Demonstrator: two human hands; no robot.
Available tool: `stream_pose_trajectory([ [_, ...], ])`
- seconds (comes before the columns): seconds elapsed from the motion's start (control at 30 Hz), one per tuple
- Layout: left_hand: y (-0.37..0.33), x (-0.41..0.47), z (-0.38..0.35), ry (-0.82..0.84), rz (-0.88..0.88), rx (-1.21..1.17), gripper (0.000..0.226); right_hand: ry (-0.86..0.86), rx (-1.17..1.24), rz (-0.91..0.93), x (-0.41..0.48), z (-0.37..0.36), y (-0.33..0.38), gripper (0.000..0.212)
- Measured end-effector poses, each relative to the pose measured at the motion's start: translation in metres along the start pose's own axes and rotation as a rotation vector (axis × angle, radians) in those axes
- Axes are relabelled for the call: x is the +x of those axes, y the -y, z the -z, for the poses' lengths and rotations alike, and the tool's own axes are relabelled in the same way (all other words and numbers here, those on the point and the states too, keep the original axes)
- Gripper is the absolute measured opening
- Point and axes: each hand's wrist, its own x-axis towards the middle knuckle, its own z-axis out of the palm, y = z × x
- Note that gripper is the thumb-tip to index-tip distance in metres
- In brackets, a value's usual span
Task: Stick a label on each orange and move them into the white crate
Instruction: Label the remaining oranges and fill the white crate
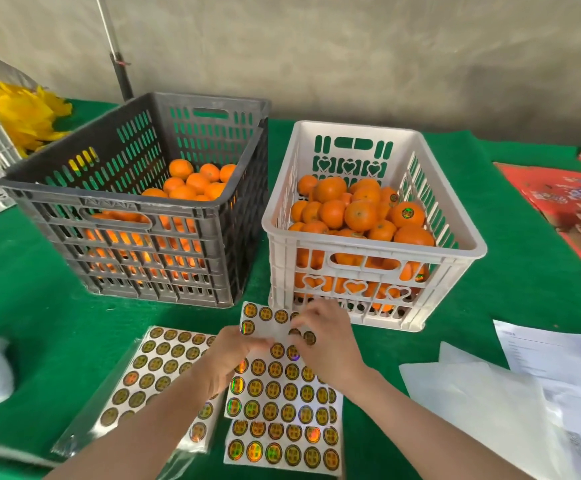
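White sheets of round gold labels (284,393) lie handy; left hand (232,351) and right hand (327,337) pinch a raised white strip (268,328), likely for peeling

- A fruit-packing stand: a black crate (74,199) and a white crate (372,252) heaped with oranges (360,216).
- Green felt-covered table (39,323) strewn with label sheets (282,410).
- Flattened red cartons (559,195) at the right.
- Rough grey backdrop (317,46), perhaps canvas.

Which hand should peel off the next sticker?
Probably the right hand. Its fingers already pinch the raised sticker sheet right among its labels, while the left hand grips the sheet's near edge and can hold it steady.
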Motion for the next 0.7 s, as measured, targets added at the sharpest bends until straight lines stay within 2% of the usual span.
stream_pose_trajectory([
  [0.13, -0.001, 0.000, -0.004, 0.053, 0.032, -0.103, 0.024, 0.124, 0.001, -0.117, -0.016, -0.014, 0.009, 0.029],
  [0.2, -0.001, 0.000, -0.006, 0.059, 0.039, -0.120, 0.024, 0.143, 0.023, -0.156, -0.019, -0.017, 0.012, 0.027],
  [0.43, 0.000, -0.002, -0.010, 0.095, 0.040, -0.105, 0.023, 0.085, 0.112, -0.220, -0.025, -0.017, 0.016, 0.011],
  [0.6, 0.000, 0.002, -0.013, 0.064, 0.016, -0.040, 0.018, 0.066, 0.182, -0.239, -0.028, -0.015, 0.017, 0.012],
  [0.7, 0.000, 0.005, -0.014, 0.058, 0.045, -0.009, 0.017, 0.061, 0.191, -0.180, -0.029, -0.015, 0.018, 0.012],
])
